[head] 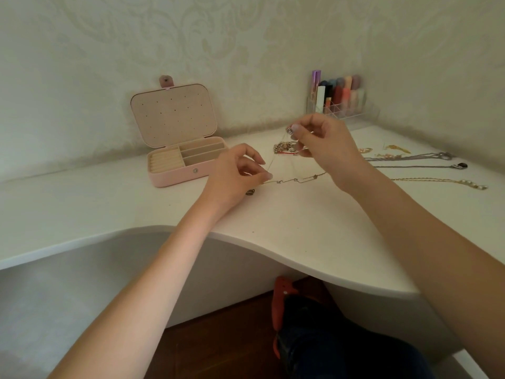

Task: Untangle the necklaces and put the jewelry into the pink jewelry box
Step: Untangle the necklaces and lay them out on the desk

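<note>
Two hands work over the white counter (314, 231): left hand (235, 176) and raised right hand (319, 143) each pinch a thin chain (295, 181), with the open pink jewelry box (181, 160) just left of them.

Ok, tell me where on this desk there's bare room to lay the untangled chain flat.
Bare top runs along the front edge of the desk, below both hands, and left of the pink jewelry box toward the wall. It is crowded right of the right hand, where laid-out necklaces stretch, and behind it by the bracelet pile.
</note>
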